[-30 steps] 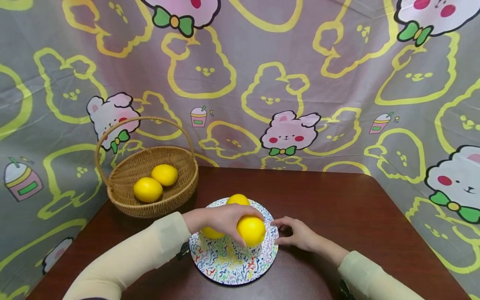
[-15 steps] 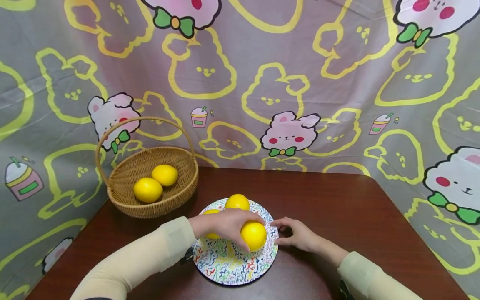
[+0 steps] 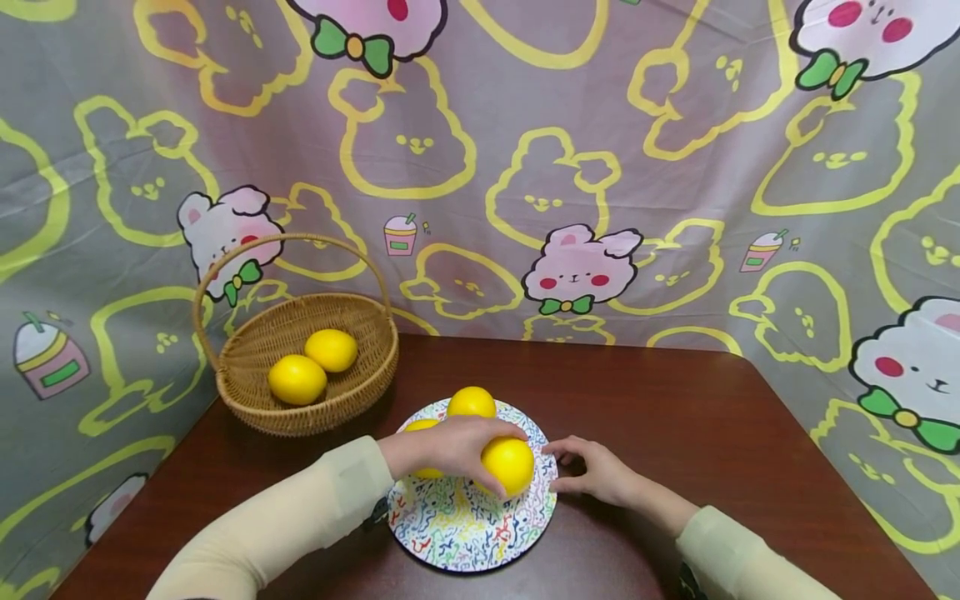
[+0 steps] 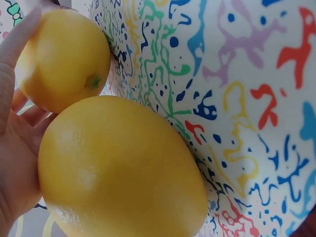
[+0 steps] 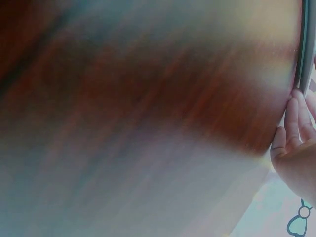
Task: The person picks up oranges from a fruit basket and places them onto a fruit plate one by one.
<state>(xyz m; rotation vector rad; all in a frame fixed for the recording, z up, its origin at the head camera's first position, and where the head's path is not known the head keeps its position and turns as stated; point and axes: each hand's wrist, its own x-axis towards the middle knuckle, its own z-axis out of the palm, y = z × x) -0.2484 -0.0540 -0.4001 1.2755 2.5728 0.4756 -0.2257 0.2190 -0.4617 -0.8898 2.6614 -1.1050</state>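
Observation:
My left hand [image 3: 462, 451] grips a lemon [image 3: 507, 465] over the right part of a round plate [image 3: 468, 533] with a multicoloured squiggle pattern. The left wrist view shows this lemon [image 4: 64, 61], its green stem end visible, between thumb and fingers. A nearer lemon [image 4: 121, 168] sits on the plate beside the palm. In the head view, one lemon [image 3: 423, 427] is partly hidden behind the left hand and another lemon [image 3: 472, 402] rests at the plate's back. My right hand [image 3: 600, 471] touches the plate's right rim with thumb and fingertips; its fingers [image 5: 292, 121] meet the rim in the right wrist view.
A wicker basket [image 3: 360, 385] with a tall hoop handle stands at the back left, with two lemons [image 3: 297, 380] inside. The dark brown table [image 3: 637, 392] reaches back to a patterned cloth [image 3: 450, 200] hanging behind and at both sides.
My left hand has moved slightly right with the lemon, down a little and then slightly up. The lemons behind it show more. My right hand stays at the plate's rim.

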